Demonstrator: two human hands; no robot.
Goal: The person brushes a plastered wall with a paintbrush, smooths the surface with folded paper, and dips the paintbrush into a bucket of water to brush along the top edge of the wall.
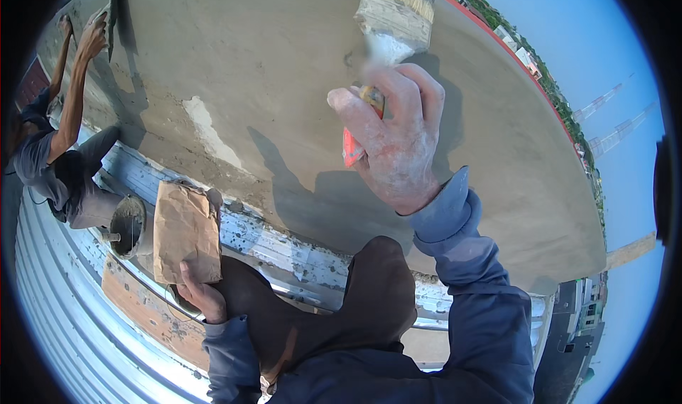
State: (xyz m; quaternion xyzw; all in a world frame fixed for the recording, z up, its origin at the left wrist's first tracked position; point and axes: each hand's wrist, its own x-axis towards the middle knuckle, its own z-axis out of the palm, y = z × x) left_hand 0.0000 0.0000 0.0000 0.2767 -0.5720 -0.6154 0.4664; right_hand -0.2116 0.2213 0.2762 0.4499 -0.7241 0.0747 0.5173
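My right hand (400,130), dusty with grey powder, is closed round the red handle of a wide paintbrush (398,17). The brush's pale bristles point up along the wet grey plaster wall (234,56), and a white smear covers its lower part. Whether the bristles touch the wall I cannot tell. Low on the left, my left hand (202,295) grips the bottom of a creased brown paper bag (186,228) with the thumb over its front. The bag's contents are hidden. A pale rough patch (209,130) shows in the plaster between my hands.
At the left, a co-worker (53,148) works the same wall with a long dark tool (114,17). A mortar-caked bucket (129,226) stands beside the bag. Corrugated metal roofing (64,290) and a stained board (142,297) lie below. The wall's red-edged top (497,42) curves along the right.
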